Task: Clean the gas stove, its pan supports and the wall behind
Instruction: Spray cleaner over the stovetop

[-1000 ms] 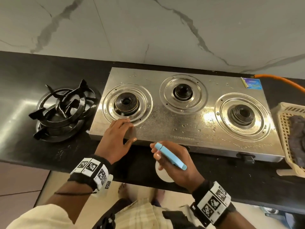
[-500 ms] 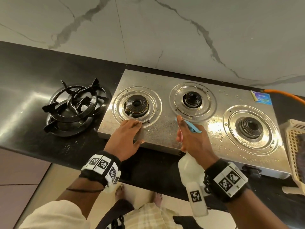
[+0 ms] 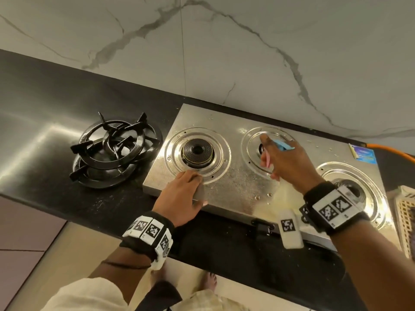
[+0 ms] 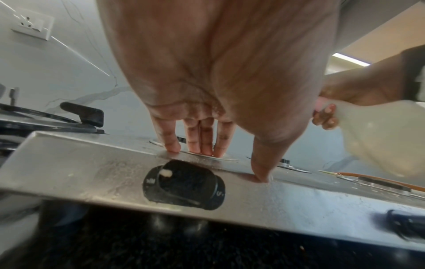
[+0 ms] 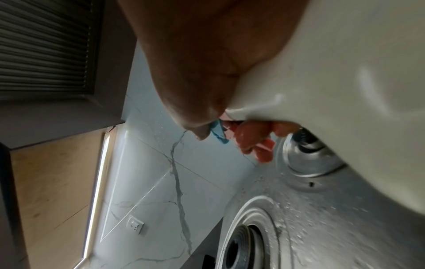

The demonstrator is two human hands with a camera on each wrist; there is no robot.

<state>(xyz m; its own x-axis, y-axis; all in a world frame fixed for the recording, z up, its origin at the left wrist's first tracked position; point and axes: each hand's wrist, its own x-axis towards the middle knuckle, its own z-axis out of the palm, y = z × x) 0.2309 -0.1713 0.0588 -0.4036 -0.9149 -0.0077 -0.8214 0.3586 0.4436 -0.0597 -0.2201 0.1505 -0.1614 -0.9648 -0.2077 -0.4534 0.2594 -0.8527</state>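
The steel three-burner gas stove [image 3: 238,182] is wet with droplets. My left hand [image 3: 184,191] lies flat on its front left corner, fingers [image 4: 200,142] straight and touching the rim of the left burner ring, above a black knob [image 4: 184,183]. My right hand [image 3: 289,162] grips a spray bottle [image 3: 283,145] with a blue head and pink trigger [image 5: 264,145] over the middle burner, nozzle toward the marble wall [image 3: 224,52]. The bottle's pale body [image 4: 379,138] hangs under the hand. Black pan supports [image 3: 112,151] are stacked on the counter left of the stove.
The black counter [image 3: 45,108] runs left, its front edge close to me. An orange gas hose [image 3: 390,151] leaves the stove's back right, and a cream basket [image 3: 404,221] stands to the right of the stove. A wall socket [image 4: 32,23] sits on the wall at left.
My right hand has lifted the spray bottle from the counter's front edge up over the middle burner. The left hand has stayed flat on the stove.
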